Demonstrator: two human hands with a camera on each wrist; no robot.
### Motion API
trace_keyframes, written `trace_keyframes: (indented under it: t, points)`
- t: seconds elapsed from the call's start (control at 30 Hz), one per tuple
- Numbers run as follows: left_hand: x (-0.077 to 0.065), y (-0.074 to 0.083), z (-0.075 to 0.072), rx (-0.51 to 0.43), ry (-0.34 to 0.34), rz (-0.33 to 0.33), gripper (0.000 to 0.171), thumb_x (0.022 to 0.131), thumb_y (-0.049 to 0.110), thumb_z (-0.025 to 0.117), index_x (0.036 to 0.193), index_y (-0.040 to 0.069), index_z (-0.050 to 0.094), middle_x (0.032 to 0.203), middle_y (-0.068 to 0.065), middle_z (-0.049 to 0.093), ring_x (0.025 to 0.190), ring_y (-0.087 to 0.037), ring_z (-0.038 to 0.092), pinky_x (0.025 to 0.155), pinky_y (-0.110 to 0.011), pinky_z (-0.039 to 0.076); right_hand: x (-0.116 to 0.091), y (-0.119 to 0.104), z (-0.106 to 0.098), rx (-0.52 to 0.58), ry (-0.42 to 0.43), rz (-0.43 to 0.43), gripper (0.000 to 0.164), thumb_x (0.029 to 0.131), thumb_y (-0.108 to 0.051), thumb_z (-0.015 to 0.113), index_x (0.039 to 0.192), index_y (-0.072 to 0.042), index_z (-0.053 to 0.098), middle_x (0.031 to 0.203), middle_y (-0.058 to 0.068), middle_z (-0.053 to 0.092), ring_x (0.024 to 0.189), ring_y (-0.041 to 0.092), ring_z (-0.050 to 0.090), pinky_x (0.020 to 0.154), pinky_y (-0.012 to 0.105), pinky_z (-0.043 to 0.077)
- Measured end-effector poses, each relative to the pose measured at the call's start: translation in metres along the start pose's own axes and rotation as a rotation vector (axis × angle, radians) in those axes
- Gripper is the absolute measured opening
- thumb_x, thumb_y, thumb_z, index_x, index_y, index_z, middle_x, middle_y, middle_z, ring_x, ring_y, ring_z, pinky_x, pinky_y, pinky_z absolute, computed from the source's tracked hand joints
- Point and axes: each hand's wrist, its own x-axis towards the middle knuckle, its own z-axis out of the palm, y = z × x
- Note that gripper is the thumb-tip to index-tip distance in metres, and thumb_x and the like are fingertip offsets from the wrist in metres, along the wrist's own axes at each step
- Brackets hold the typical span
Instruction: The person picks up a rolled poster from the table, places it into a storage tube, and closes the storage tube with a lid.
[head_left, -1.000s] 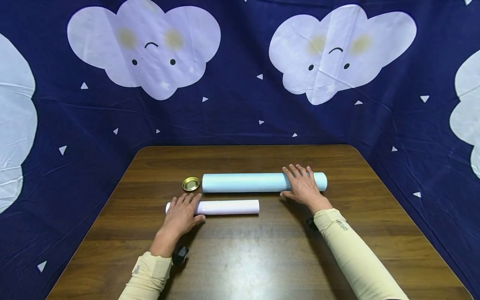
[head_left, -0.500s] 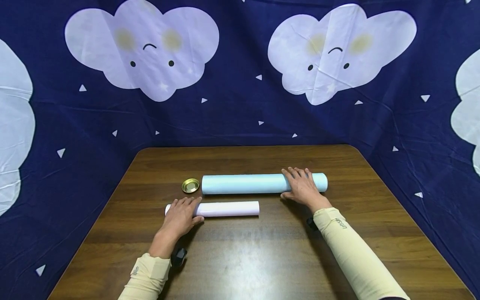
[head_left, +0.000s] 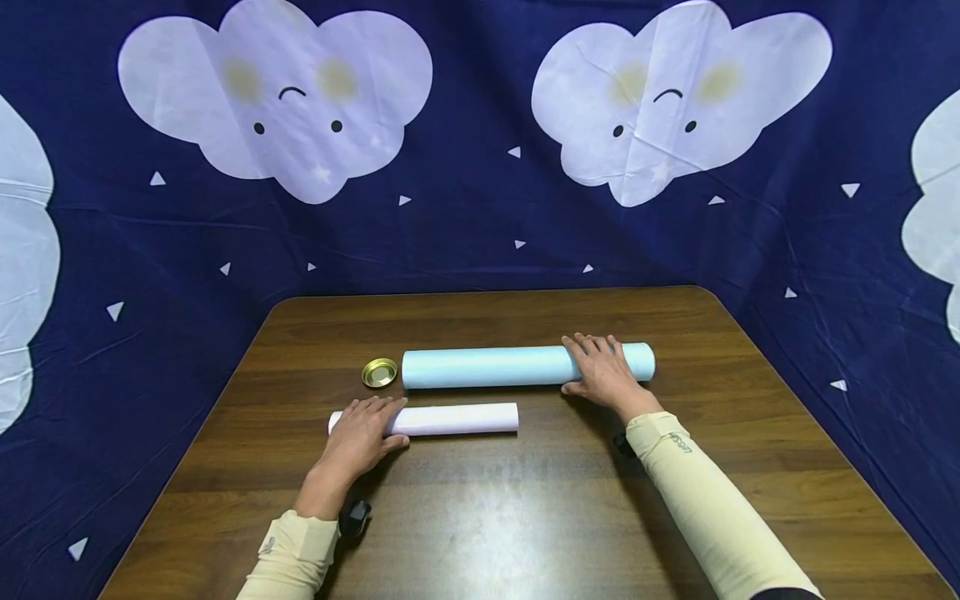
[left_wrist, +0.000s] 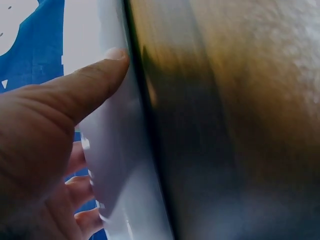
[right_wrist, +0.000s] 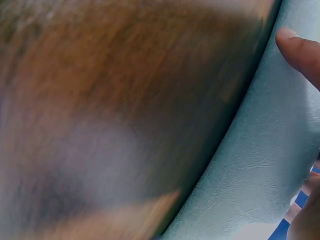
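Both lying lengthwise across the counter [head_left: 525,500]: white roll [head_left: 457,418] clasped at its left end by left hand [head_left: 363,433], blue tube [head_left: 487,367] beyond it clasped near its right end by right hand [head_left: 603,372].

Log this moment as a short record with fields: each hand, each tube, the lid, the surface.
left hand: grips the left end of the white tube, thumb on its near side
right hand: wraps the right part of the light blue tube
tubes: lying parallel, blue one farther away and longer
gold lid: flat, by the blue tube's left end
surface: brown wooden table
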Motion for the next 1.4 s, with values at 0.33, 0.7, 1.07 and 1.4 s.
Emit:
trace_keyframes:
  t: [0.33,0.7,1.07,1.4]
  points:
    - [0.000,-0.004,0.002,-0.010,0.028,0.022,0.061,0.079,0.035,0.073,0.131,0.011,0.055,0.130,-0.017,0.058,0.122,-0.039,0.053,0.103,-0.058,0.036,0.005,0.003,0.002,-0.005,0.032,-0.014,0.087,0.074,-0.040,0.078,0.144,-0.010,0.037,0.143,0.019,0.044,0.128,0.041,0.041,0.108,0.061,0.026]
    - [-0.001,-0.007,0.005,-0.023,0.064,0.053,0.061,0.077,0.036,0.074,0.130,0.012,0.056,0.127,-0.016,0.061,0.119,-0.036,0.055,0.102,-0.058,0.037,0.007,0.004,0.006,0.000,0.058,-0.016,0.087,0.072,-0.039,0.080,0.143,-0.011,0.038,0.141,0.019,0.046,0.127,0.039,0.043,0.108,0.060,0.025]
    - [-0.002,-0.008,0.005,-0.033,0.082,0.057,0.053,0.077,0.035,0.074,0.124,0.013,0.060,0.124,-0.015,0.063,0.117,-0.037,0.056,0.101,-0.059,0.037,0.007,0.002,0.009,0.000,0.090,-0.023,0.083,0.070,-0.035,0.082,0.140,-0.012,0.042,0.133,0.017,0.052,0.124,0.038,0.045,0.108,0.059,0.026]
    - [-0.004,-0.008,0.005,-0.017,0.114,0.073,0.053,0.076,0.035,0.075,0.122,0.013,0.061,0.122,-0.013,0.064,0.115,-0.034,0.057,0.100,-0.058,0.039,0.005,0.004,0.013,0.020,0.093,-0.024,0.079,0.070,-0.034,0.082,0.136,-0.012,0.045,0.129,0.017,0.054,0.123,0.039,0.045,0.110,0.060,0.024]
